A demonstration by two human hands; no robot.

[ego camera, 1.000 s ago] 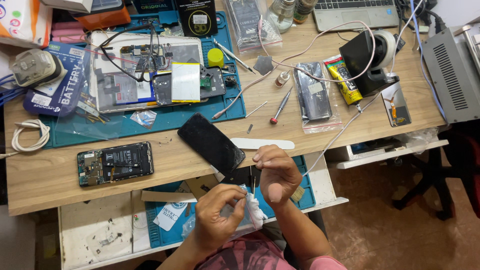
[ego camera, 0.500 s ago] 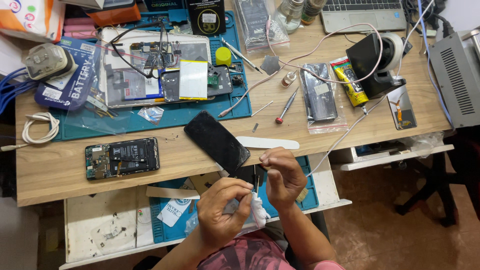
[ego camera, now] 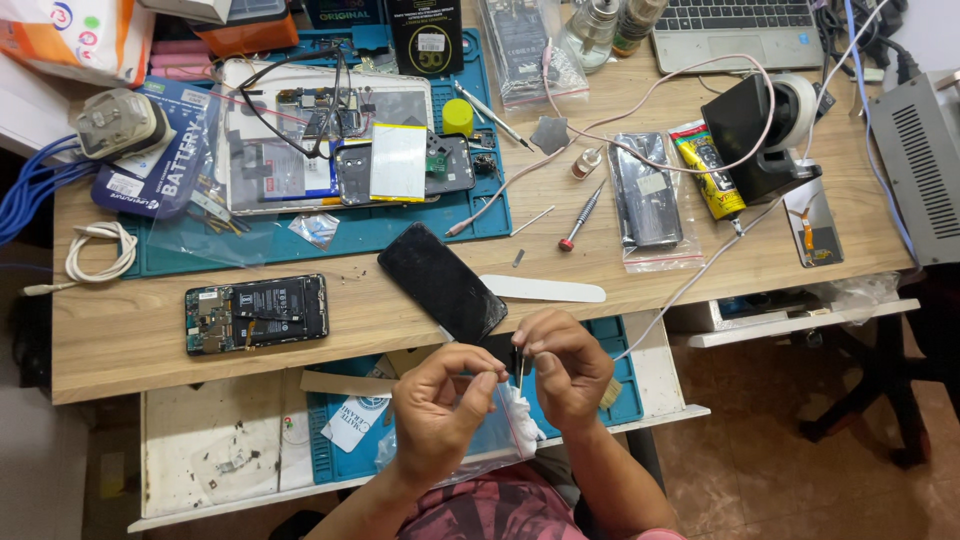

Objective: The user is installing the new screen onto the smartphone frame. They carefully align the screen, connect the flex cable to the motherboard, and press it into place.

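My left hand [ego camera: 437, 412] and my right hand [ego camera: 562, 365] are close together over the pulled-out drawer [ego camera: 220, 440], below the desk's front edge. My right hand pinches a small dark part [ego camera: 517, 360] upright between thumb and fingers. My left hand's fingertips meet at the same part, with a white cloth [ego camera: 520, 425] and a clear plastic bag [ego camera: 490, 445] bunched under it. A black phone screen [ego camera: 441, 282] lies tilted on the desk edge just above my hands. An opened phone [ego camera: 256, 312] with its battery showing lies to the left.
A white plastic pry tool [ego camera: 545, 290], a red-handled screwdriver [ego camera: 579, 218], bagged phone parts [ego camera: 645, 200], a yellow glue tube [ego camera: 708, 170], a blue work mat [ego camera: 330, 232] with opened devices, a coiled white cable [ego camera: 98, 252], a laptop [ego camera: 735, 25] and a grey power supply [ego camera: 922, 165] crowd the wooden desk [ego camera: 130, 350].
My hands stay together on the small dark part. The view has shifted slightly, and my left fingers have closed in nearer to the part.
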